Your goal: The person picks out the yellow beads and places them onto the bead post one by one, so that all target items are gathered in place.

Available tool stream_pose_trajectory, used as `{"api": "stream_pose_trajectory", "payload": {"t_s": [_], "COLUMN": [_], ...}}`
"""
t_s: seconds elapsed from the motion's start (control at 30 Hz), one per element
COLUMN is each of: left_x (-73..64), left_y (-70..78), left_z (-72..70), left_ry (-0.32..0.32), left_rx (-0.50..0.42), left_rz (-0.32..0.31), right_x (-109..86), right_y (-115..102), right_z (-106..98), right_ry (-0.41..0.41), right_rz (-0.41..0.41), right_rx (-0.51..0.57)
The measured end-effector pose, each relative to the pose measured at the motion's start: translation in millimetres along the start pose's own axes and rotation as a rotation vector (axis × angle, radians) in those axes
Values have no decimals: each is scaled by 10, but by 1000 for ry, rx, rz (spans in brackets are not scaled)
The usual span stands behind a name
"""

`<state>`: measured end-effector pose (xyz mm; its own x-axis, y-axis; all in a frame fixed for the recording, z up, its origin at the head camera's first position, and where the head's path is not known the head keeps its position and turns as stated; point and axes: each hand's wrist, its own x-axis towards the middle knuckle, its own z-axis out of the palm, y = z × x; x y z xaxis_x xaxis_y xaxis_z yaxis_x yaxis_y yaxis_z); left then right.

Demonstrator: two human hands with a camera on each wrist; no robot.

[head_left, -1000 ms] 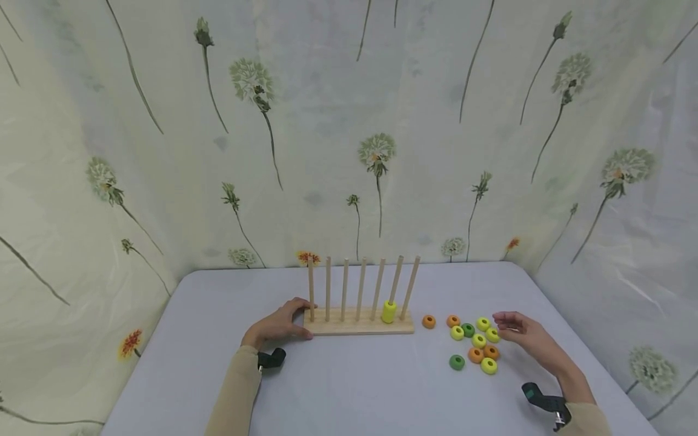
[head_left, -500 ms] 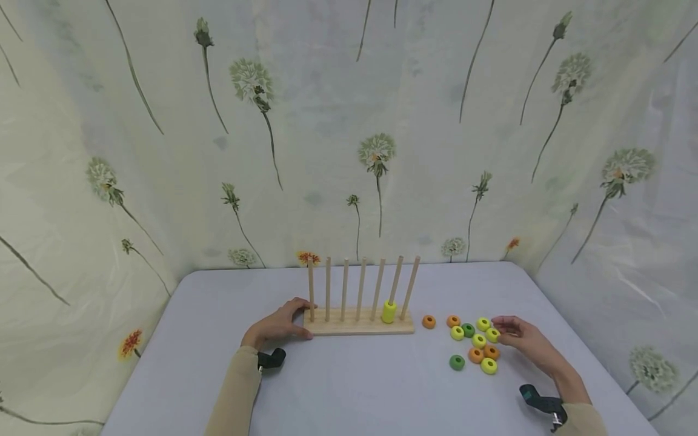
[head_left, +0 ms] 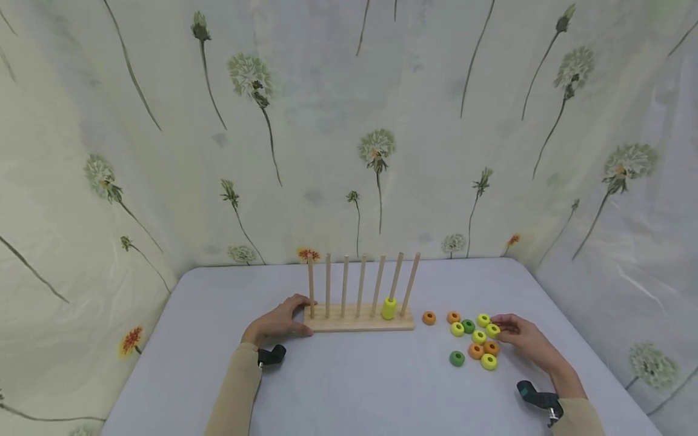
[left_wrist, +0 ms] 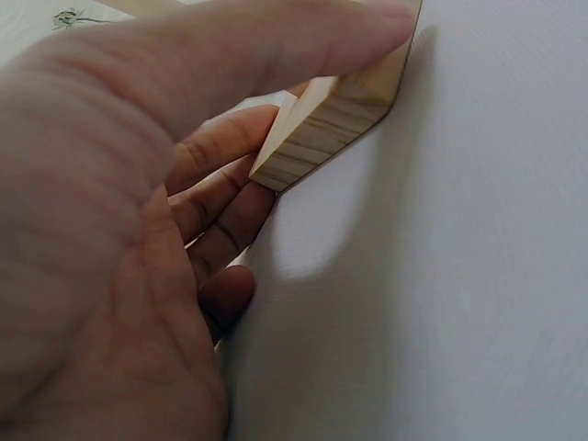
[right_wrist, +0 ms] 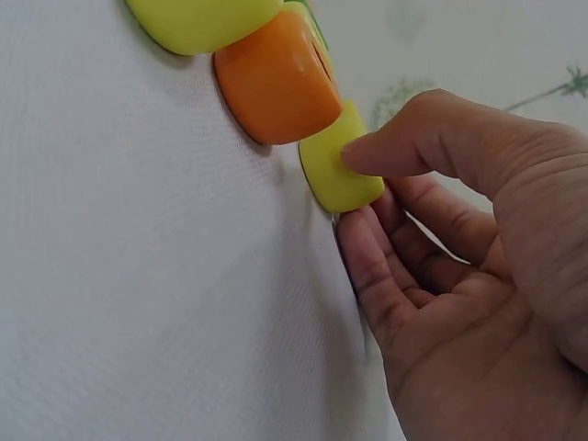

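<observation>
A wooden stand (head_left: 349, 325) with a row of several upright pegs sits on the table. My left hand (head_left: 277, 317) grips the left end of its base, thumb along the front and fingers behind; the left wrist view shows the base's end (left_wrist: 322, 138) between them. Two yellow beads (head_left: 389, 309), or one tall one, sit low on the second peg from the right. At the right, my right hand (head_left: 526, 339) pinches a yellow bead (right_wrist: 326, 175) between thumb and fingers at the edge of a group of loose beads. An orange bead (right_wrist: 276, 83) overlaps it in the right wrist view.
Loose orange, green and yellow beads lie right of the stand, among them an orange bead (head_left: 429, 318) nearest the base and a green bead (head_left: 457, 358) toward the front. A flower-printed curtain (head_left: 327, 151) hangs behind the white table (head_left: 360, 387).
My right hand has moved slightly left and its thumb and fingers have closed on the yellow bead. My left hand stays on the stand. The head view has tipped slightly.
</observation>
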<state>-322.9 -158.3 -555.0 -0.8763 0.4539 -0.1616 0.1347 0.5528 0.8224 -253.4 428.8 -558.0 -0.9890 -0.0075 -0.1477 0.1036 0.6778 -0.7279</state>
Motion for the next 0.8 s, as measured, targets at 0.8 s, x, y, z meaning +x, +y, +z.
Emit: {"api": "stream_pose_trajectory", "payload": {"t_s": [0.8], "left_x": [-19], "left_y": [15], "left_z": [8], "left_ry": [-1], "left_rx": [13], "left_rz": [4], "right_x": [-10], "right_y": [11], "right_z": [-10], "right_ry": [60], "right_rz": [16], "right_rx": [-44]}}
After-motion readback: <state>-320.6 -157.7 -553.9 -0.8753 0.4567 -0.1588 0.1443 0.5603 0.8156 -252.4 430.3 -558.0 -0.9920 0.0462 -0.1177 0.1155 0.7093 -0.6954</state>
